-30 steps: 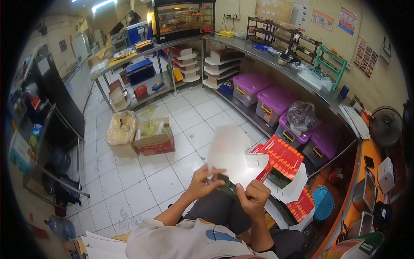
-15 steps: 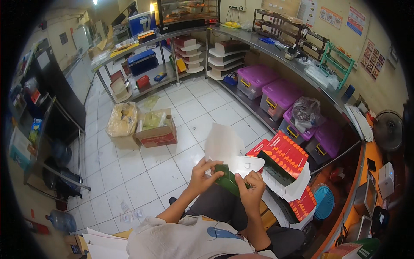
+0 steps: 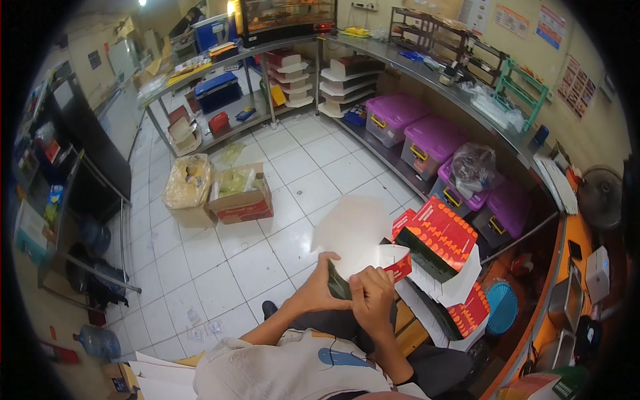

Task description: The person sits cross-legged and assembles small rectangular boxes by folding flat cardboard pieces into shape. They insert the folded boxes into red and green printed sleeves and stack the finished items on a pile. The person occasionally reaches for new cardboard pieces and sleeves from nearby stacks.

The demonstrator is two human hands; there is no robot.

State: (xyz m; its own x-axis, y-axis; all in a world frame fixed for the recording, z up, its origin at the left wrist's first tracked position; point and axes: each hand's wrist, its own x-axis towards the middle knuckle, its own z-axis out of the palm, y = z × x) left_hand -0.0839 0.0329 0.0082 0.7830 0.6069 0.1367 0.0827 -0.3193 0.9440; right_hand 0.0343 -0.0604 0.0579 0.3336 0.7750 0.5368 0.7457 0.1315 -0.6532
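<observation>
A cardboard box blank (image 3: pixel 350 230), white on its inner face with a dark green side, is held over my lap. My left hand (image 3: pixel 317 290) grips the green side, its thumb and fingers bent around the edge. My right hand (image 3: pixel 373 299) is closed in a pinch at the right end of that green side, close to a small red and white flap. Part of the blank is hidden behind my fingers. Just to the right, partly folded red, green and white cardboard boxes (image 3: pixel 445 227) lie piled up beside my leg.
Purple-lidded bins (image 3: pixel 437 137) stand under the steel counter (image 3: pixel 427 75) on the right. A box with a plastic bag (image 3: pixel 243 200) and a lined carton (image 3: pixel 189 190) sit on the floor ahead. A round blue lid or basket (image 3: pixel 501 308) is beyond the pile.
The green side has turned and tilted in my hands. My left hand has shifted down and opened wider around it; my right hand has moved slightly left and lower. The white panel swung outward.
</observation>
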